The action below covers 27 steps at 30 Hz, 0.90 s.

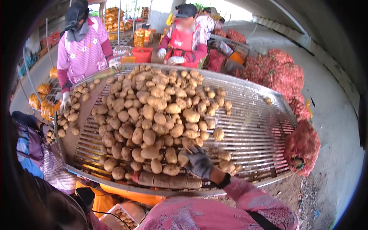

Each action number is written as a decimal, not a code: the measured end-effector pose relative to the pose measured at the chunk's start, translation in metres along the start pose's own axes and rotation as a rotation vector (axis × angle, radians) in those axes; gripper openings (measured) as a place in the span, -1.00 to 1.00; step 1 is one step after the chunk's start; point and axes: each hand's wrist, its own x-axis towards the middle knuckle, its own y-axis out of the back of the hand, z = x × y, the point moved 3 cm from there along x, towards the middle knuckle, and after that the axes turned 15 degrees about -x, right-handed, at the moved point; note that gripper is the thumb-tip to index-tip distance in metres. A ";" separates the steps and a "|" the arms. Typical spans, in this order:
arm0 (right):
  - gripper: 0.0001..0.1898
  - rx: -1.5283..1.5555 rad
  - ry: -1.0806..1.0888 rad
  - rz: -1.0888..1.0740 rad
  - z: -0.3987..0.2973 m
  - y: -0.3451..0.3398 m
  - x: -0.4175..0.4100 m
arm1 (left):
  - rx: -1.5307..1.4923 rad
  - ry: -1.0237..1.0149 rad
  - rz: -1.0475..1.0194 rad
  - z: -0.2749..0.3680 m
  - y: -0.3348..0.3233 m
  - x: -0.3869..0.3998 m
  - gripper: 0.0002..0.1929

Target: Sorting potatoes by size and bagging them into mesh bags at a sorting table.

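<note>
My right hand (201,163), in a grey work glove, reaches over the near side of a large heap of potatoes (149,112). Its fingertips are against a potato (182,159); whether they grip it or only touch it cannot be made out. The heap covers the left and middle of a slatted metal sorting table (247,126). A few loose potatoes (226,166) lie just right of my wrist. Along the near rim, below the heap, runs a brown wrapped roll (169,181). My left hand is out of view.
Across the table stand two gloved co-workers (82,51) (184,40); another person (31,149) is at the left. Red mesh sacks (273,73) are piled at the right, one sack (302,148) against the table's end. A white-rimmed crate (123,215) sits below the near rim.
</note>
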 end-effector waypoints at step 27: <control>-0.61 0.077 -0.538 0.935 0.122 0.178 -0.087 | -0.172 0.204 -0.489 0.001 -0.007 -0.049 -0.66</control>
